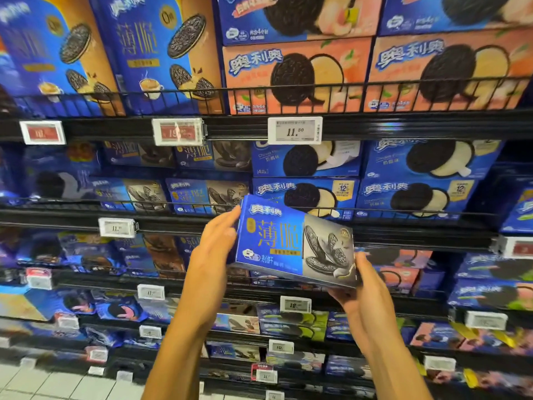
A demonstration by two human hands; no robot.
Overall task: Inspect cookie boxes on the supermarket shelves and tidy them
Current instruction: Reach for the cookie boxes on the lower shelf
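Note:
I hold a blue and grey cookie box (294,241) in front of the shelves, its printed face toward me and tilted down to the right. My left hand (215,249) grips its left edge, fingers curled round the upper left corner. My right hand (363,290) grips the lower right corner from beneath, thumb on the front face. Matching blue and grey boxes (202,194) stand on the second shelf just behind and left of the held box.
Black shelves with wire front rails (288,90) are packed with cookie boxes: orange ones (297,76) above, blue ones (305,194) behind the held box. Price tags (294,130) line the shelf edges. White floor tiles (43,385) show at the bottom left.

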